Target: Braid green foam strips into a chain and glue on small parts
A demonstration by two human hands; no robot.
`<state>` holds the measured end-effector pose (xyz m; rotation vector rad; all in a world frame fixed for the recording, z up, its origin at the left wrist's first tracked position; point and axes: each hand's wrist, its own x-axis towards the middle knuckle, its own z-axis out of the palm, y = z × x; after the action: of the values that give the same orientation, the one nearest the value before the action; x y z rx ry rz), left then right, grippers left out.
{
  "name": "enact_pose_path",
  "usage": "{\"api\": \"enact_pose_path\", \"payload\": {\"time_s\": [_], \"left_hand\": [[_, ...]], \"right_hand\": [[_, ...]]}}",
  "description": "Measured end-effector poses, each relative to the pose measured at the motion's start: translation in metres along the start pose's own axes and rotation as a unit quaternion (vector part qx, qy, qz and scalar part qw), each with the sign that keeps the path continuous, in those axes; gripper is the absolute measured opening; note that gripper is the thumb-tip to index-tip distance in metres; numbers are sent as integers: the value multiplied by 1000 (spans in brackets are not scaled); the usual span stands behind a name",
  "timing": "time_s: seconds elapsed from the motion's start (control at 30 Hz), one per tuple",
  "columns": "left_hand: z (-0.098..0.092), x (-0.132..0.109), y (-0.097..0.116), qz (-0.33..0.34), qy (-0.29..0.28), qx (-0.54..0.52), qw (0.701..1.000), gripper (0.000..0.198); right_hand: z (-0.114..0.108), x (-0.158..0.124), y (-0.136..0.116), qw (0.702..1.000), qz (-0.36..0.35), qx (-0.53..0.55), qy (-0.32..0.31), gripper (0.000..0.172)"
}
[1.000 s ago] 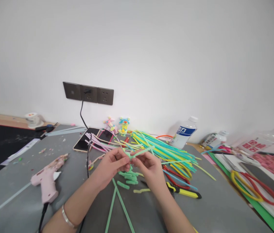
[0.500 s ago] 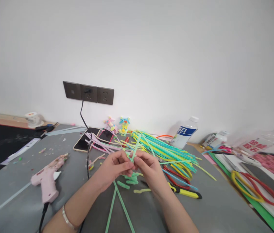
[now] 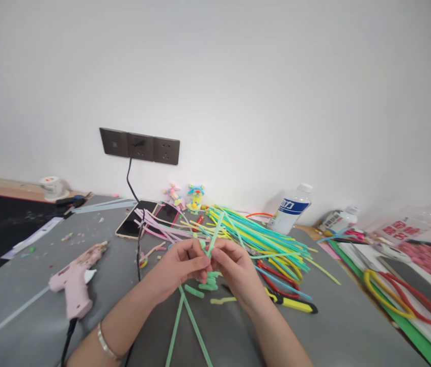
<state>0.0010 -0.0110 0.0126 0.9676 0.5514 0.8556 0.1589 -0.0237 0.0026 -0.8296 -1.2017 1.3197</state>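
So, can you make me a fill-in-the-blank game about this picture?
The left hand and right hand hold a fuzzy stick coloured ____.
Of those two, the pink glue gun lies nearer the ____ hand.
The bottle with the blue label has a cap coloured ____.

Missing words: green; left; white.

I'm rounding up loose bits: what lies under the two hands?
Short green pieces show between the left hand and right hand, and a yellowish piece lies beside the right wrist. Whatever sits directly beneath the hands is covered.
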Motion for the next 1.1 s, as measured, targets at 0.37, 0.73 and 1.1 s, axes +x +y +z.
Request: {"api": "enact_pose_path", "payload": {"time_s": [0.37, 0.73, 1.1], "left_hand": [[6, 0, 2, 33, 39, 22, 998, 33], [3, -1, 0, 23, 20, 11, 999, 33], [4, 1, 2, 25, 43, 21, 999, 34]], "right_hand": [[7, -1, 1, 998, 4, 61, 32, 24], [6, -2, -2, 997, 3, 72, 15, 22], [3, 2, 1, 997, -59, 30, 32, 13]]}}
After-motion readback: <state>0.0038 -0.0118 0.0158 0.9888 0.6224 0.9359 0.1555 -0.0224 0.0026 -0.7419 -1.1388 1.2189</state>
